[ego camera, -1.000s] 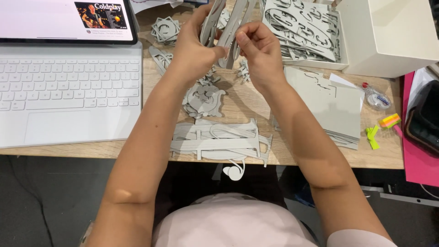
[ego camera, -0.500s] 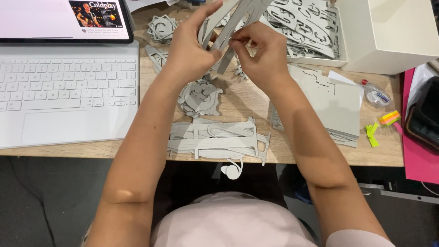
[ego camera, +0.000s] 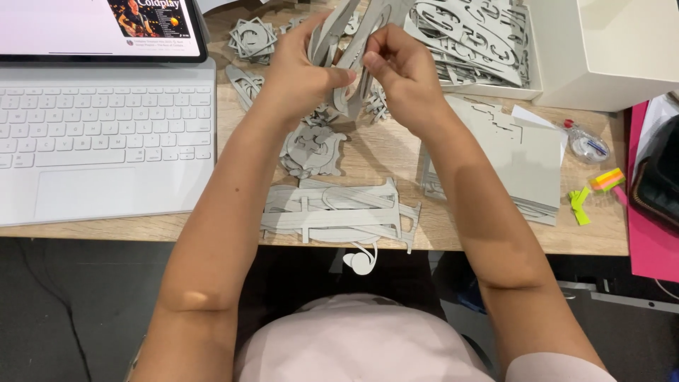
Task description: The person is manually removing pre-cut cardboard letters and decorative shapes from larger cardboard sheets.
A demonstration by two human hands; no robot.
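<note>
Above the desk, my left hand [ego camera: 300,71] grips a long grey cardboard cutout piece [ego camera: 357,42] that rises toward the top edge. My right hand [ego camera: 399,67] pinches the same piece from the right, thumb and fingers closed on its edge. Below the hands lie more grey cutouts: a round ornate one [ego camera: 311,148] and a flat stack of long slotted parts [ego camera: 336,212] at the desk's front edge. Part of the held piece is hidden by my fingers.
A white laptop [ego camera: 106,134] fills the left side of the wooden desk [ego camera: 375,159]. Punched grey sheets [ego camera: 474,35] lie at the back, blank grey sheets [ego camera: 513,152] to the right. A white box [ego camera: 608,49], a tape dispenser [ego camera: 585,145], coloured sticky tabs [ego camera: 598,187] and a pink folder [ego camera: 654,240] are at right.
The view has shifted slightly. Both hands keep their hold on the grey piece, turning it a little; my right fingers have moved along its edge.
</note>
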